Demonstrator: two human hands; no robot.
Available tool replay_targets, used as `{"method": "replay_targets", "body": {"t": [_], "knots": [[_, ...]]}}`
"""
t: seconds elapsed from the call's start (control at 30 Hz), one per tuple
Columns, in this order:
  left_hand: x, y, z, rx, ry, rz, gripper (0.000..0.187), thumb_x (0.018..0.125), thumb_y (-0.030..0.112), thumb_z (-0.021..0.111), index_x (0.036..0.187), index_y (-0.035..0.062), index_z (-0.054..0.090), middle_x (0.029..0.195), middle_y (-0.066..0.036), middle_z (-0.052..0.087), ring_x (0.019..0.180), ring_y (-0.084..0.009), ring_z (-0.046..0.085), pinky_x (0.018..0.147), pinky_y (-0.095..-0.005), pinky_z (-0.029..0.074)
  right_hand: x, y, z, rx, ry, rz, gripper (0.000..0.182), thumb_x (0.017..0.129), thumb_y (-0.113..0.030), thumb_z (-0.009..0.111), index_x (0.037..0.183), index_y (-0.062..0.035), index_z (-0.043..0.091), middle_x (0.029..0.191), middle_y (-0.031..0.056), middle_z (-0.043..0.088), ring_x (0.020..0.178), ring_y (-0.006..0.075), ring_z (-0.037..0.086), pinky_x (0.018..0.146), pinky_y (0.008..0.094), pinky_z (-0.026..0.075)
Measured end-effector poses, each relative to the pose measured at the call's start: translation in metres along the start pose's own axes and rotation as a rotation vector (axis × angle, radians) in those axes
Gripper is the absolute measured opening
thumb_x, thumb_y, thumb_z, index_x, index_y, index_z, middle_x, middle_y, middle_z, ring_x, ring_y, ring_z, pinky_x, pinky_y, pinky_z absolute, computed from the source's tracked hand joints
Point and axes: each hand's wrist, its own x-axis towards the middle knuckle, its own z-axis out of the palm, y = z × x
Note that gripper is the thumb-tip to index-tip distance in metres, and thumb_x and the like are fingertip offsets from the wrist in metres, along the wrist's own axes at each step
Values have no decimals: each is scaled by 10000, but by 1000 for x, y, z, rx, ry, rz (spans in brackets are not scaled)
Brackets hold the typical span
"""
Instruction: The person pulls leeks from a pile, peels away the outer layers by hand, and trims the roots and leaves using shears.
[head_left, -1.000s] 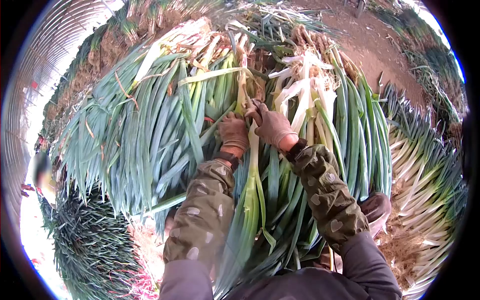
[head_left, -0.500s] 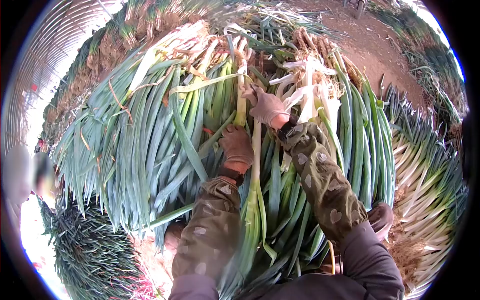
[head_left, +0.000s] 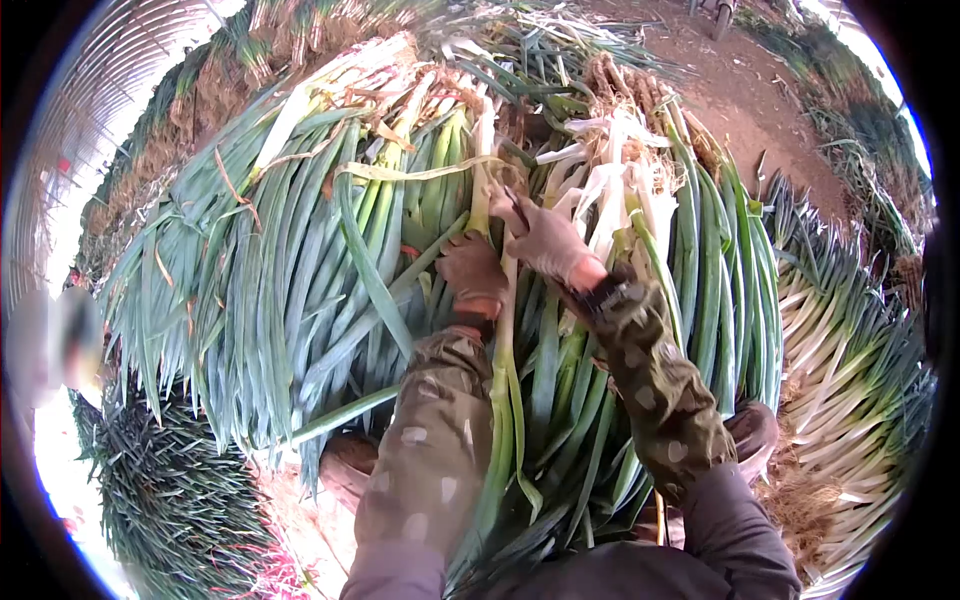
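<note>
A long green onion stalk (head_left: 505, 335) lies lengthwise between my hands, its pale part upward. My left hand (head_left: 472, 268), in a brownish glove, is closed beside this stalk with its fingers curled; what they grip is hidden. My right hand (head_left: 545, 238), also gloved, is closed on a small dark object (head_left: 517, 212) whose shape is unclear, close to the pale stalks. Around both hands lie big green onions, a broad leafy heap (head_left: 270, 270) on the left and another bunch (head_left: 715, 270) on the right, with whitish stems and roots at the top.
Rows of green onions with pale stems (head_left: 840, 400) lie at the right. Dark green leafy bundles (head_left: 180, 490) stand at the lower left. More bundles (head_left: 250, 50) line the upper left. Bare soil (head_left: 710, 100) and a wheel (head_left: 721, 22) are at the top right. My shoes show beside the leaves.
My right hand has moved slightly down and to the right. My left hand has risen a little, toward the pale stems. The view has shifted slightly.
</note>
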Motion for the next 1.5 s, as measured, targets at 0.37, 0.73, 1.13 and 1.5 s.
{"method": "replay_targets", "body": {"t": [0.37, 0.73, 1.13, 1.5], "knots": [[0, -27, -23, -471, -393, -121, 816, 617, 364, 936, 1237, -2, 552, 1218, -245, 649, 1108, -381, 675, 927, -460, 562, -145, 33, 7, 87, -42, -121, 687, 776, -219, 712, 1397, -49, 473, 1036, 317, 664, 1017, 479, 641, 869, 507, 517], [-63, -41, -21, -603, -295, -27, 766, 608, 304, 905, 1179, -58, 545, 1084, -279, 683, 1087, -428, 658, 958, -448, 534, -226, 28, 35, 97, -62, -38, 804, 787, -251, 696, 1501, -53, 383, 1037, 327, 658, 1009, 480, 643, 870, 489, 523], [-114, -38, -16, -884, -485, 93, 564, 690, 287, 801, 1123, -11, 596, 1041, -260, 699, 1007, -420, 680, 884, -443, 532, -227, 39, 7, 95, 63, -90, 728, 788, -194, 697, 1434, 4, 424, 1000, 300, 685, 925, 422, 702, 838, 445, 551], [-176, -25, -54, -1129, -524, 347, 344, 792, 195, 700, 1032, -16, 575, 939, -213, 675, 828, -339, 664, 785, -424, 552, -209, 38, -33, 144, 40, -17, 682, 775, -131, 677, 1418, -30, 474, 1065, 266, 669, 978, 380, 685, 885, 397, 535]]}}
